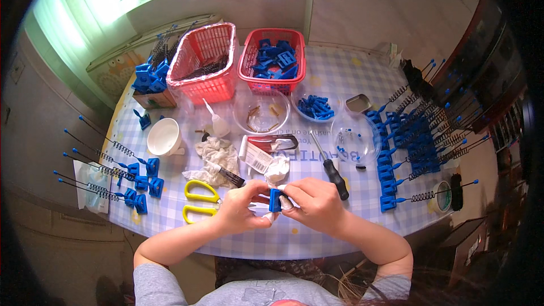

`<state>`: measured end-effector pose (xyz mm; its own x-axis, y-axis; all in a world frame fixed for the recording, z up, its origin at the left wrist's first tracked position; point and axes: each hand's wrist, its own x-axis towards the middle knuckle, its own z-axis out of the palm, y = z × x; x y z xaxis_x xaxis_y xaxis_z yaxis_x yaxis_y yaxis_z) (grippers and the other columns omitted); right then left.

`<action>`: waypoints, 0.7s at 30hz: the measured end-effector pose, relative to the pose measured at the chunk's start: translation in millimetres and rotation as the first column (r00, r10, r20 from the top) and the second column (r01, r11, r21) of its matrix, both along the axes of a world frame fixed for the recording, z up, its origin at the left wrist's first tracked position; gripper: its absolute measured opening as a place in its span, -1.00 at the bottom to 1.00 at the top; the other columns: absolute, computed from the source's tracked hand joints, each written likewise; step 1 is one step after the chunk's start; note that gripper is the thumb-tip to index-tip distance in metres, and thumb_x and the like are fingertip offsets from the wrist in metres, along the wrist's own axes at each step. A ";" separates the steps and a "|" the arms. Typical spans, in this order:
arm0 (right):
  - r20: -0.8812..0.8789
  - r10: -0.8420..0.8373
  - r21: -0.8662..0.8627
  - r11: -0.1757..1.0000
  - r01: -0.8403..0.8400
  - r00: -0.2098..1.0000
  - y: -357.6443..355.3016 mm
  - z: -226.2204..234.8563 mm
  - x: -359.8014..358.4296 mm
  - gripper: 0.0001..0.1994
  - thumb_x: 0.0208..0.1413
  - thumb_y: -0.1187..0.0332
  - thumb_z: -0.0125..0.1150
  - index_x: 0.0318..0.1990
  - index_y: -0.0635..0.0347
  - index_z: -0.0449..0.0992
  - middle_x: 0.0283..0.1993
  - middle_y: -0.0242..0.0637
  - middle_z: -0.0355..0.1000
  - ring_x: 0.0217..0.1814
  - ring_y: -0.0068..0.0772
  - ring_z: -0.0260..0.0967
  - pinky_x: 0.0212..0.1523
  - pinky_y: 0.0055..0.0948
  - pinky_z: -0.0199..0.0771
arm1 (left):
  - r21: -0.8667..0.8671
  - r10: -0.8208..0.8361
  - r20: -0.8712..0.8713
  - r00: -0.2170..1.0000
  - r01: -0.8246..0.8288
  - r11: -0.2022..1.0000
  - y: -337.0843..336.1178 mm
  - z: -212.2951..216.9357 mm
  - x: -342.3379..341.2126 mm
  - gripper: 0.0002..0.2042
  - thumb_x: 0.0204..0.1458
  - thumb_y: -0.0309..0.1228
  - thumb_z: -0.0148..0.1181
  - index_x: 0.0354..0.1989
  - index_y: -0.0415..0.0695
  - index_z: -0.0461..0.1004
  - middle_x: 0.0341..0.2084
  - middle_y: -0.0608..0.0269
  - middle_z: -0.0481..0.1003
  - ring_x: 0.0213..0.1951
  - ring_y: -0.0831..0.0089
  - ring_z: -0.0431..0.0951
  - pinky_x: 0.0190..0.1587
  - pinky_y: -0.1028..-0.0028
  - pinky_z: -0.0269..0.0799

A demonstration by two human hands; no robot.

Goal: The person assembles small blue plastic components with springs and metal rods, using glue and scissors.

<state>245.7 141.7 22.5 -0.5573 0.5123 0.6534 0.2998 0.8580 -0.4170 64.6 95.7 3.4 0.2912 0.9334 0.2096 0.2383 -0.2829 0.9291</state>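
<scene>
Both hands met over the near edge of the desk (340, 232), which wore a blue checked cloth. The left hand (241, 211) and right hand (317, 204) were closed together on a small blue plastic block (275, 199), pinched between their fingertips. Yellow-handled scissors (199, 199) lay just left of the left hand; a black-handled screwdriver (331, 167) lay just beyond the right.

Blue part (275, 199), yellow scissors (200, 199), red baskets (205, 63), blue-checked tablecloth (351, 73).
</scene>
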 end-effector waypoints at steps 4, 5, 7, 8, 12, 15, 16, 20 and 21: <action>0.008 -0.013 0.017 1.000 0.013 1.000 -0.6 -0.1 -0.2 -0.75 -0.40 0.43 0.27 -0.44 0.25 0.43 -0.53 -0.25 0.37 -0.55 -0.30 0.35 -0.57 -0.45 0.36 | 0.001 0.009 0.012 1.000 -0.009 1.000 -1.0 -0.9 2.0 -0.55 -0.37 -0.57 0.25 -0.23 -0.26 0.22 -0.38 0.21 0.41 -0.31 0.56 0.46 -0.23 0.55 0.41; 0.031 -0.015 0.015 1.000 0.015 0.999 -0.6 -0.8 0.5 -0.73 -0.39 0.39 0.25 -0.43 0.25 0.43 -0.51 -0.27 0.37 -0.52 -0.32 0.36 -0.53 -0.45 0.37 | 0.000 0.008 0.011 1.000 -0.008 1.000 -0.9 -1.1 2.2 -0.55 -0.37 -0.57 0.25 -0.23 -0.26 0.22 -0.38 0.21 0.41 -0.31 0.56 0.46 -0.23 0.55 0.41; 0.053 -0.018 0.012 1.000 0.017 0.998 -1.1 -1.0 1.2 -0.72 -0.38 0.34 0.23 -0.41 0.25 0.42 -0.48 -0.30 0.37 -0.49 -0.34 0.36 -0.49 -0.45 0.38 | 0.003 0.003 0.021 1.000 -0.003 1.000 -0.4 -1.7 2.2 -0.55 -0.37 -0.58 0.25 -0.23 -0.27 0.22 -0.37 0.20 0.40 -0.31 0.56 0.46 -0.23 0.55 0.40; 0.065 -0.023 0.010 1.000 0.023 0.998 -1.3 -0.5 1.3 -0.72 -0.37 0.34 0.23 -0.41 0.24 0.42 -0.48 -0.30 0.37 -0.49 -0.35 0.36 -0.49 -0.45 0.38 | 0.003 0.002 0.021 1.000 -0.002 1.000 -0.3 -2.4 2.0 -0.55 -0.37 -0.58 0.25 -0.23 -0.27 0.22 -0.37 0.20 0.40 -0.31 0.56 0.46 -0.23 0.55 0.40; 0.095 -0.032 0.007 0.999 0.032 0.995 -1.7 1.9 1.3 -0.74 -0.35 0.34 0.23 -0.41 0.23 0.41 -0.48 -0.31 0.38 -0.47 -0.36 0.37 -0.48 -0.46 0.38 | 0.023 0.013 0.010 1.000 -0.013 1.000 0.1 -5.6 1.7 -0.56 -0.38 -0.58 0.24 -0.23 -0.26 0.23 -0.38 0.19 0.41 -0.30 0.48 0.48 -0.24 0.53 0.42; 0.047 0.009 -0.026 1.000 -0.008 0.999 1.2 -3.3 3.2 -0.73 -0.34 0.38 0.22 -0.39 0.25 0.41 -0.46 -0.26 0.38 -0.47 -0.32 0.37 -0.46 -0.45 0.39 | 0.010 0.025 0.047 0.999 -0.025 1.000 -2.4 -3.6 2.9 -0.56 -0.39 -0.57 0.23 -0.23 -0.25 0.24 -0.38 0.19 0.42 -0.30 0.42 0.50 -0.25 0.52 0.43; 0.047 0.008 -0.025 1.000 -0.007 0.999 2.2 -1.8 3.5 -0.73 -0.34 0.38 0.22 -0.39 0.25 0.41 -0.46 -0.26 0.38 -0.47 -0.32 0.37 -0.46 -0.45 0.39 | -0.018 0.032 0.087 0.996 -0.031 0.999 -3.2 -2.6 3.2 -0.54 -0.39 -0.57 0.24 -0.22 -0.25 0.24 -0.37 0.20 0.41 -0.29 0.44 0.49 -0.24 0.52 0.42; -0.064 0.026 -0.416 0.908 -0.051 0.998 7.2 6.5 5.8 -0.69 -0.37 0.56 0.17 -0.31 0.29 0.43 -0.40 -0.17 0.39 -0.45 -0.41 0.37 -0.41 -0.54 0.40 | -0.146 0.098 0.412 0.906 -0.041 0.988 3.0 -2.9 -4.4 -0.61 -0.30 -0.60 0.22 -0.26 -0.22 0.21 -0.34 0.21 0.38 -0.26 0.52 0.43 -0.17 0.51 0.37; -0.104 0.059 -0.483 0.870 -0.102 0.993 8.8 4.1 6.0 -0.67 -0.37 0.56 0.16 -0.28 0.29 0.42 -0.37 -0.17 0.39 -0.44 -0.42 0.37 -0.38 -0.54 0.40 | -0.197 0.101 0.455 0.885 -0.010 0.980 5.6 1.1 -7.0 -0.63 -0.26 -0.60 0.21 -0.26 -0.22 0.21 -0.34 0.22 0.38 -0.26 0.53 0.43 -0.17 0.51 0.37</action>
